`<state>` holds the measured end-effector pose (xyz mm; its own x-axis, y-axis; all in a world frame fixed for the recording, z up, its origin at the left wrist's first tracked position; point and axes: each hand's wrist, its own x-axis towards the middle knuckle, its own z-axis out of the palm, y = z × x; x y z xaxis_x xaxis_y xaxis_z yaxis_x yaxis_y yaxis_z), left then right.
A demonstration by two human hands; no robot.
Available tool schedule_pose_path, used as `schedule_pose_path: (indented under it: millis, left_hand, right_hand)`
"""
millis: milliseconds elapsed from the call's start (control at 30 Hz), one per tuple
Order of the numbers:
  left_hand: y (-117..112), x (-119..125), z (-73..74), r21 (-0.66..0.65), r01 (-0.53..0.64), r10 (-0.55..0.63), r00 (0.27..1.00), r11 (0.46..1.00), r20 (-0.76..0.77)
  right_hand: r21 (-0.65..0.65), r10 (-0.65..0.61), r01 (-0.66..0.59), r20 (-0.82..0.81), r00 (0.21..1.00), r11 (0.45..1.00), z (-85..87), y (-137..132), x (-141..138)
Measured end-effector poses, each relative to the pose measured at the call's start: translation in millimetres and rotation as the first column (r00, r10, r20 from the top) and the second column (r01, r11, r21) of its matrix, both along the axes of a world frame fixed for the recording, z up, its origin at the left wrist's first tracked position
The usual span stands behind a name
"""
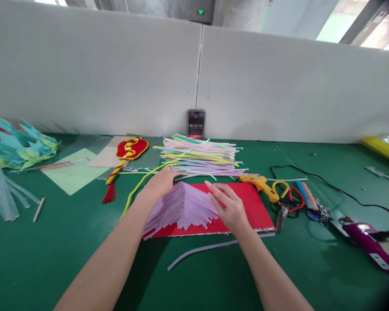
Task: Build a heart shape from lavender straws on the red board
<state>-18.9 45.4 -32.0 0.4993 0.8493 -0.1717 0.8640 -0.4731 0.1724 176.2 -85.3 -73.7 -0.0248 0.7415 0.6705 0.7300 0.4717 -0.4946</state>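
A red sheet (249,203) lies on the green table in front of me, with rows of lilac sticks (184,207) laid on it in a chevron shape. My left hand (160,181) rests at the top left edge of the lilac sticks, fingers curled down onto them. My right hand (228,205) lies flat on the right edge of the sticks and the red sheet, fingers stretched out. Behind the sheet sits a heap of pastel sticks (201,157). One yellow-green stick (139,185) curves past my left wrist.
A yellow glue gun (262,183), scissors (287,203) and a purple tool (369,242) with a black cable lie to the right. A red and yellow tasselled ornament (128,153) and blue-green paper shapes (19,144) lie at the left. A loose lilac strip (201,250) lies near me.
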Motion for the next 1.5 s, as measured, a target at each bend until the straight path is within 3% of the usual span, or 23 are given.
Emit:
schedule_pose_path:
  millis: [233, 567, 800, 1033, 1133, 1333, 1500]
  left_hand:
    - [6.8, 0.6, -13.1, 0.076, -0.034, 0.035, 0.999, 0.997, -0.012]
    - [4.2, 6.1, -8.0, 0.065, 0.018, -0.02, 0.999, 0.998, 0.031]
    - [2.8, 14.2, -12.9, 0.079, 0.182, -0.191, 0.974, 0.98, 0.124]
    - [7.6, 13.6, -26.9, 0.145, 0.129, -0.145, 0.984, 0.981, 0.105]
    - [8.1, 9.7, -19.7, 0.123, 0.12, -0.133, 0.986, 0.985, 0.099]
    - [3.3, -2.9, 8.7, -0.021, 0.043, -0.04, 0.993, 0.999, 0.113]
    - [6.8, -8.2, 3.7, -0.142, 0.033, -0.012, 0.989, 0.989, 0.148]
  right_hand:
    - [-0.018, 0.005, -0.006, -0.036, 0.999, 1.0, 0.6, 0.5, -0.2]
    - [-0.068, -0.002, -0.002, -0.058, 0.998, 0.998, 1.7, -0.2, -0.9]
    - [-0.159, -0.15, 0.138, -0.065, 0.987, 0.978, 2.2, 3.3, 2.3]
    - [-0.233, -0.204, 0.179, -0.087, 0.975, 0.956, -4.2, 6.8, 7.5]
    - [-0.276, -0.203, 0.171, -0.092, 0.975, 0.946, -8.1, 8.3, 8.9]
    - [-0.335, -0.233, 0.184, -0.11, 0.966, 0.924, -16.1, 11.4, 11.6]
    - [-0.393, -0.225, 0.16, -0.124, 0.967, 0.905, -21.3, 12.4, 12.3]
